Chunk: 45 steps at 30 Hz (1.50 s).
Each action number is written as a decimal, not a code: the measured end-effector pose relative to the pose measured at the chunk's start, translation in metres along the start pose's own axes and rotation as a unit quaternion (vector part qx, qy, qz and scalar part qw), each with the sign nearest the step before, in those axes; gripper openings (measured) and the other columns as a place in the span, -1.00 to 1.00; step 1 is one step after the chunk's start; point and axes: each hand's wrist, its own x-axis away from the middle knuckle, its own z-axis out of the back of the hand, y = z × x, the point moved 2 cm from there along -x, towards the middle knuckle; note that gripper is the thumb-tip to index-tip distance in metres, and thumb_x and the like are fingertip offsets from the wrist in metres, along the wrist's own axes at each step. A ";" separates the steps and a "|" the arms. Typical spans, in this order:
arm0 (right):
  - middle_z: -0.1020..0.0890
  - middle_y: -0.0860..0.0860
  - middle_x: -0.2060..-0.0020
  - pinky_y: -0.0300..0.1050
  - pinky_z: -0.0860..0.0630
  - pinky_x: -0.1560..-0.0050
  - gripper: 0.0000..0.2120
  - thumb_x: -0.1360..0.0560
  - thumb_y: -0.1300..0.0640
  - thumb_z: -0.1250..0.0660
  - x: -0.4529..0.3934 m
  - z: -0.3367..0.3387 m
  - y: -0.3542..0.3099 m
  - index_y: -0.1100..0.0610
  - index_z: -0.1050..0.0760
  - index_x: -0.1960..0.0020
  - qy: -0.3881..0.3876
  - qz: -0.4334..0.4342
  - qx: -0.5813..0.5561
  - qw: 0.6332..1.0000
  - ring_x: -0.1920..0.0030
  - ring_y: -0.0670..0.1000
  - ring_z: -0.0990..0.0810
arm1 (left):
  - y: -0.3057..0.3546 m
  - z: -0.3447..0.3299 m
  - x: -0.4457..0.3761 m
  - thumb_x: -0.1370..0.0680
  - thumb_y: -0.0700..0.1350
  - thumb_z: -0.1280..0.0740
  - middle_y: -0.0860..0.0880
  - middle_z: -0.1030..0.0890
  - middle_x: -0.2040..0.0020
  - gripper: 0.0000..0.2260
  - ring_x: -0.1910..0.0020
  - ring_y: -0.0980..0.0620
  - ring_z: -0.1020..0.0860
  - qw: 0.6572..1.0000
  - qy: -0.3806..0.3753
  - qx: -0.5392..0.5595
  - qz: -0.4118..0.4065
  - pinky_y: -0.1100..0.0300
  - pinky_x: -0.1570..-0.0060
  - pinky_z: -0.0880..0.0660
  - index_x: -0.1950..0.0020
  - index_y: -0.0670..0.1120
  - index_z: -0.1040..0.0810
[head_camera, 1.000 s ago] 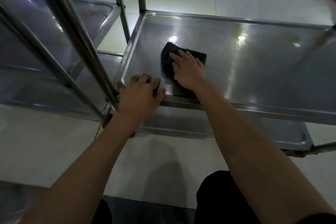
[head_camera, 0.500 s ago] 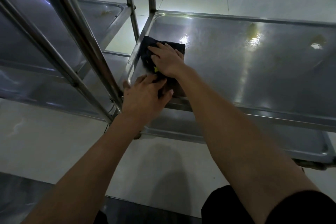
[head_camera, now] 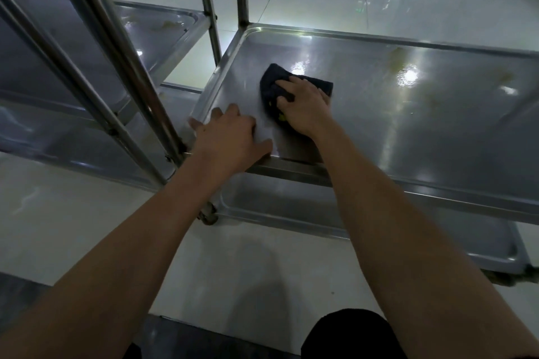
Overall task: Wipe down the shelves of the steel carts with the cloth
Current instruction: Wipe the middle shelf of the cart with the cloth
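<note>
Pressing cloth (head_camera: 294, 83) under right hand (head_camera: 306, 105)'s curled grip; left hand (head_camera: 230, 137) flat on shelf (head_camera: 408, 125), upright post (head_camera: 122, 46) alongside.

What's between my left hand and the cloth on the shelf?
Only bare steel shelf, head view: nothing lies between the left hand and the cloth under the right hand.
</note>
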 end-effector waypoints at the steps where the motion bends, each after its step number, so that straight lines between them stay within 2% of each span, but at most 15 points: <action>1: -0.39 -0.05 -0.48 0.14 -0.18 -0.49 -0.56 -0.57 -0.10 -0.17 0.006 0.008 0.014 -0.16 -0.40 -0.44 0.010 -0.020 -0.003 1.000 -0.49 0.06 -0.30 | 0.004 0.003 -0.006 -0.42 0.41 -0.25 -0.08 -0.45 -0.18 -0.59 -0.26 -0.20 -0.43 1.000 -0.006 -0.003 0.006 -0.45 -0.25 -0.32 0.01 0.11 -0.51; 3: -0.34 -0.08 -0.52 0.08 -0.14 -0.52 -0.52 -0.56 -0.12 -0.23 0.020 0.023 0.046 -0.14 -0.39 -0.47 0.039 -0.064 -0.016 0.997 -0.52 0.03 -0.26 | 0.010 0.004 -0.018 -0.43 0.35 -0.31 -0.09 -0.45 -0.27 -0.55 -0.31 -0.20 -0.41 1.000 0.004 0.023 -0.010 -0.38 -0.26 -0.37 -0.19 0.12 -0.53; 5: -0.36 -0.07 -0.51 0.08 -0.16 -0.52 -0.51 -0.55 -0.11 -0.27 0.035 0.038 0.075 -0.11 -0.41 -0.47 0.068 -0.088 -0.025 0.993 -0.50 0.03 -0.30 | 0.014 0.003 -0.025 -0.46 0.31 -0.32 -0.07 -0.40 -0.37 -0.47 -0.37 -0.18 -0.37 0.998 0.015 0.033 -0.048 -0.31 -0.25 -0.43 -0.38 0.15 -0.43; 6: -0.39 -0.07 -0.50 0.09 -0.19 -0.51 -0.51 -0.54 -0.11 -0.27 0.043 0.045 0.089 -0.10 -0.42 -0.46 0.083 -0.096 -0.025 0.992 -0.48 0.04 -0.33 | 0.015 0.001 -0.029 -0.46 0.32 -0.30 -0.05 -0.40 -0.38 -0.48 -0.36 -0.18 -0.37 0.998 0.019 0.029 -0.060 -0.29 -0.23 -0.45 -0.38 0.17 -0.42; 10: -0.46 -0.06 -0.43 0.10 -0.28 -0.43 -0.52 -0.53 -0.10 -0.23 0.069 0.069 0.140 -0.08 -0.43 -0.44 0.124 -0.126 0.000 0.984 -0.41 0.06 -0.41 | 0.018 -0.005 -0.034 -0.44 0.39 -0.16 -0.04 -0.45 -0.20 -0.59 -0.20 -0.17 -0.43 0.998 -0.001 0.010 -0.060 -0.24 -0.13 -0.50 -0.15 0.19 -0.46; 13: -0.45 -0.06 -0.44 0.08 -0.23 -0.44 -0.50 -0.52 -0.14 -0.19 0.087 0.084 0.174 -0.12 -0.40 -0.45 0.138 -0.161 0.013 0.977 -0.43 0.05 -0.38 | 0.016 -0.009 -0.033 -0.44 0.42 -0.06 -0.03 -0.45 -0.23 -0.54 -0.21 -0.17 -0.43 0.998 0.013 0.003 -0.061 -0.20 -0.10 -0.51 -0.18 0.21 -0.45; 18: -0.45 -0.07 -0.44 0.08 -0.23 -0.43 -0.46 -0.49 -0.17 -0.15 0.108 0.107 0.214 -0.12 -0.39 -0.46 0.158 -0.218 0.019 0.963 -0.44 0.06 -0.38 | 0.012 -0.012 -0.038 -0.49 0.40 -0.02 -0.02 -0.44 -0.30 -0.55 -0.25 -0.17 -0.42 0.997 0.002 -0.016 -0.079 -0.23 -0.14 -0.49 -0.25 0.23 -0.39; 20: -0.43 -0.05 -0.46 0.09 -0.20 -0.44 -0.48 -0.51 -0.14 -0.16 0.110 0.109 0.217 -0.12 -0.40 -0.45 0.158 -0.223 0.024 0.962 -0.46 0.07 -0.35 | 0.009 -0.011 -0.042 -0.44 0.44 -0.03 -0.01 -0.49 -0.19 -0.53 -0.15 -0.14 -0.47 0.996 0.009 -0.005 -0.088 -0.21 -0.11 -0.52 -0.07 0.17 -0.46; 22: -0.40 -0.03 -0.49 0.12 -0.16 -0.47 -0.52 -0.54 -0.10 -0.14 0.107 0.106 0.216 -0.12 -0.40 -0.46 0.153 -0.222 0.037 0.962 -0.50 0.07 -0.30 | 0.004 -0.008 -0.046 -0.35 0.52 -0.05 0.03 -0.50 -0.06 -0.47 -0.04 -0.11 -0.49 0.996 0.034 0.009 -0.080 -0.17 -0.07 -0.54 0.12 0.11 -0.47; 24: -0.35 -0.02 -0.52 0.12 -0.10 -0.50 -0.54 -0.58 -0.07 -0.11 0.103 0.103 0.212 -0.12 -0.39 -0.47 0.149 -0.225 0.046 0.962 -0.53 0.06 -0.25 | -0.002 -0.006 -0.049 -0.30 0.59 -0.05 0.04 -0.49 -0.01 -0.40 -0.01 -0.11 -0.50 0.997 0.042 -0.001 -0.062 -0.16 -0.06 -0.53 0.17 0.11 -0.49; 27: -0.34 -0.01 -0.53 0.10 -0.08 -0.51 -0.55 -0.60 -0.05 -0.09 0.093 0.097 0.203 -0.12 -0.39 -0.47 0.137 -0.215 0.052 0.966 -0.55 0.06 -0.22 | -0.008 -0.008 -0.050 -0.31 0.63 0.02 0.02 -0.52 -0.16 -0.32 -0.12 -0.14 -0.50 0.998 0.018 -0.019 -0.055 -0.19 -0.10 -0.52 -0.03 0.18 -0.54; 30: -0.34 -0.02 -0.53 0.12 -0.09 -0.52 -0.55 -0.60 -0.05 -0.10 0.076 0.086 0.182 -0.12 -0.39 -0.47 0.126 -0.186 0.048 0.973 -0.55 0.05 -0.22 | -0.009 -0.012 -0.046 -0.36 0.60 0.05 0.04 -0.46 -0.33 -0.29 -0.26 -0.15 -0.45 0.998 0.003 -0.028 -0.058 -0.22 -0.18 -0.48 -0.23 0.20 -0.50; 35: -0.29 -0.06 -0.55 0.10 -0.04 -0.54 -0.55 -0.61 -0.05 -0.09 0.032 0.054 0.123 -0.14 -0.36 -0.49 0.085 -0.135 0.042 0.986 -0.57 0.02 -0.17 | -0.006 -0.013 -0.042 -0.42 0.55 0.13 0.02 -0.44 -0.35 -0.29 -0.32 -0.16 -0.39 0.996 -0.006 -0.061 -0.071 -0.35 -0.25 -0.37 -0.33 0.20 -0.43; 40: -0.32 -0.10 -0.52 0.11 -0.04 -0.54 -0.59 -0.64 -0.04 -0.07 -0.017 0.015 0.051 -0.19 -0.36 -0.47 0.049 -0.075 0.043 0.995 -0.56 -0.01 -0.17 | -0.010 -0.018 -0.036 -0.44 0.53 0.14 0.04 -0.46 -0.30 -0.31 -0.33 -0.15 -0.37 0.997 0.013 -0.027 -0.076 -0.40 -0.25 -0.35 -0.34 0.19 -0.40; 45: -0.33 -0.08 -0.52 0.16 -0.08 -0.50 -0.57 -0.65 -0.01 -0.04 -0.054 -0.011 0.005 -0.13 -0.32 -0.51 0.007 -0.018 0.043 0.999 -0.53 0.01 -0.21 | -0.012 -0.026 -0.035 -0.45 0.54 0.11 0.06 -0.37 -0.48 -0.29 -0.44 -0.13 -0.29 0.997 0.039 -0.015 -0.068 -0.43 -0.32 -0.26 -0.46 0.23 -0.33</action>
